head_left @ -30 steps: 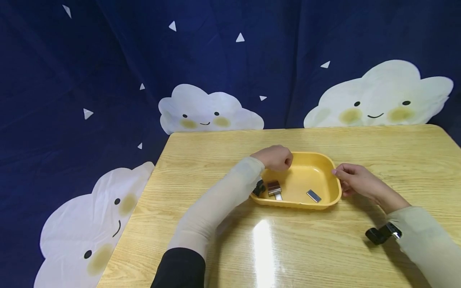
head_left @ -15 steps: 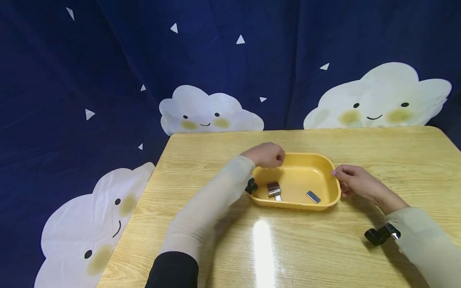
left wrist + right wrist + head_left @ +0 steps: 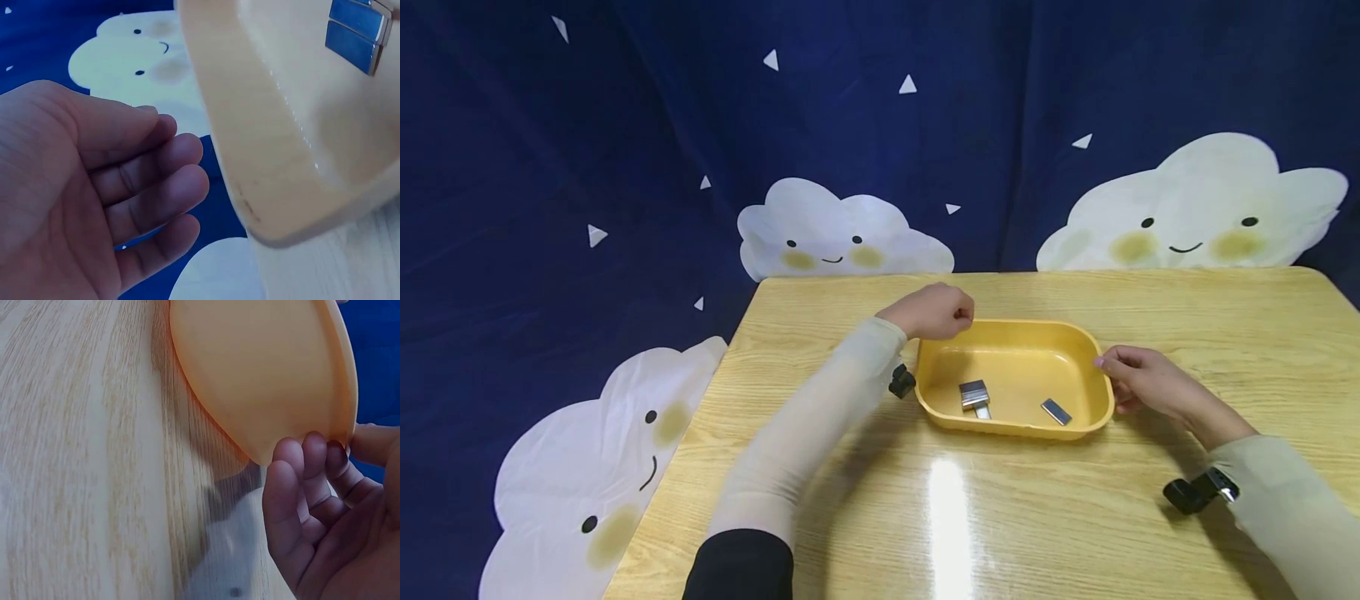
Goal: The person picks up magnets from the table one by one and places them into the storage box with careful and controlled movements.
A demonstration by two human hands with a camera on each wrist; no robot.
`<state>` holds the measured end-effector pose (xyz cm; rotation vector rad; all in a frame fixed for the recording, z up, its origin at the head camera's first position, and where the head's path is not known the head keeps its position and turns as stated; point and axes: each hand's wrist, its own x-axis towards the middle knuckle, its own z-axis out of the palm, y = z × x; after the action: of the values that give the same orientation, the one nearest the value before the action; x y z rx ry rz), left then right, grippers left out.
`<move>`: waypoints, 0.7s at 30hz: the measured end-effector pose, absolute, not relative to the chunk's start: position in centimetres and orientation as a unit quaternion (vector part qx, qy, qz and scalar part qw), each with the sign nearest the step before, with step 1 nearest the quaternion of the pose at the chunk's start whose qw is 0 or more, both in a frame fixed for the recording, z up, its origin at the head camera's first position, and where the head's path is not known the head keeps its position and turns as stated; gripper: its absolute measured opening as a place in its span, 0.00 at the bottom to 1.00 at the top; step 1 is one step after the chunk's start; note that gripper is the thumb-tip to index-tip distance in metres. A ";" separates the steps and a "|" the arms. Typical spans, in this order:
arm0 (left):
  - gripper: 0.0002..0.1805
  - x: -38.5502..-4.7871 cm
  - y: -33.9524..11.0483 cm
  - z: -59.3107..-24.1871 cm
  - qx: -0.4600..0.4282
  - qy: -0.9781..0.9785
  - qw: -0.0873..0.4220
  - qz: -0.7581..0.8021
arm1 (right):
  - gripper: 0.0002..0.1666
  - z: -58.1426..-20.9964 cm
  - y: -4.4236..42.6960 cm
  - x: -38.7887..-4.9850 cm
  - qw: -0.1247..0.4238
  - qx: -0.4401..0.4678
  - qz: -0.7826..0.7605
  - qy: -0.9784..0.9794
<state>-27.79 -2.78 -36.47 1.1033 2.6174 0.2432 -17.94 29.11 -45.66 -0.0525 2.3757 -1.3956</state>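
Observation:
A yellow plastic tray [image 3: 1045,332] with rounded corners sits on the table. Inside it, towards the left, lies a cluster of small shiny metal blocks [image 3: 974,395], and a single metal block [image 3: 1056,412] lies apart near the front right. My left hand [image 3: 934,312] is over the tray's back left corner; in the left wrist view that hand [image 3: 119,169] has loosely bent fingers, holds nothing and is apart from the tray wall [image 3: 231,112]. At the tray's right end, my right hand [image 3: 1150,382] pinches the rim, thumb at the edge and fingers against the outer wall [image 3: 269,381].
The light wood table [image 3: 820,333] extends around the tray, with a bright glare streak in front. Behind it hangs a dark blue curtain [image 3: 985,125] with smiling white clouds. A small black camera [image 3: 902,382] is on the left wrist, another [image 3: 1195,490] on the right.
My left hand has drawn back leftward and slightly up, from over the tray's interior to its back left corner. The right hand and the metal blocks stay in place.

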 end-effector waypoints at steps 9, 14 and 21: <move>0.10 -27.5 -4.9 -36.4 0.369 0.914 0.132 0.108 | 0.24 -45.6 29.3 -17.8 0.191 -0.023 -0.493 0.848; 0.11 -27.4 -5.9 -36.6 0.357 0.916 0.132 0.130 | 0.24 -45.7 29.4 -17.8 0.191 -0.025 -0.495 0.847; 0.10 -26.9 -8.2 -37.1 0.349 0.921 0.114 0.132 | 0.24 -45.7 29.2 -17.8 0.195 -0.025 -0.498 0.844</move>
<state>-26.86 -8.16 -37.11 1.0234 2.6999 0.3858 -17.82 29.16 -45.75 -0.0713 2.3670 -1.3970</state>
